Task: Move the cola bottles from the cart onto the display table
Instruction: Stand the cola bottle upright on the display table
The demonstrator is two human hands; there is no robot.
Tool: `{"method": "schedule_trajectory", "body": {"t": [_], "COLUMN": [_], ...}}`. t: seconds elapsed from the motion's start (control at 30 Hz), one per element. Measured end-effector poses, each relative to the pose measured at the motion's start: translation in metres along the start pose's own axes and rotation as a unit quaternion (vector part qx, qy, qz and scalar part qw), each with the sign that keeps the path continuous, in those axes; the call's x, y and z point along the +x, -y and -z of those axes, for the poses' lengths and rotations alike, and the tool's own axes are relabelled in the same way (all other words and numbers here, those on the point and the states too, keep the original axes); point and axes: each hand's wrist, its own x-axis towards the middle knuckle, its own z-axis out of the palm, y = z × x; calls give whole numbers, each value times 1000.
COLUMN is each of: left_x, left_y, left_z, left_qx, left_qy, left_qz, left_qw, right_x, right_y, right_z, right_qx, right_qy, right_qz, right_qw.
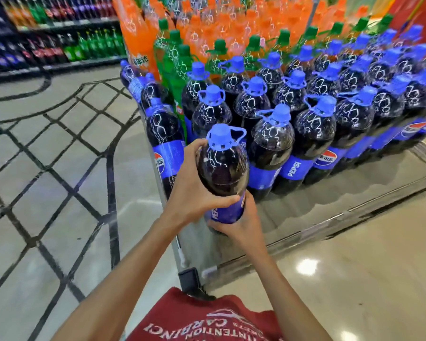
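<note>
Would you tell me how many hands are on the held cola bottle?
2: the left hand grips the dark blue-capped plastic cola bottle high; the right hand cups its label.

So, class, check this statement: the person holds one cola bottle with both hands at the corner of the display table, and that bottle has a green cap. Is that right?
One detail is wrong: the cap. The head view shows the held cola bottle has a blue cap, not green. The rest stands: the left hand and right hand both grip it at the corner of the display table.
</note>
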Motion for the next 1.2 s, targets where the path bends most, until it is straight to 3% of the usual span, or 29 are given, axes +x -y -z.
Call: {"method": "schedule_trajectory", "body": {"t": [0.43,0.97,1.2], "left_x": [30,46,52], "left_y": [24,29,31], "left_z": [-5,-3,-2], "left_qx": [30,101,154], "left_qy": [87,89,74], "left_qz": [-35,-19,-83], "left_qw": [995,991,982], "right_x": [15,29,32], "right_y": [-9,-10,-10], "right_z": [-28,-46,-46], "right_qx": [-109,-112,-124], "right_qy": [-150,-206,-197], "right_qz": [2,-33,-34], "right_qw": [983,972,972]}}
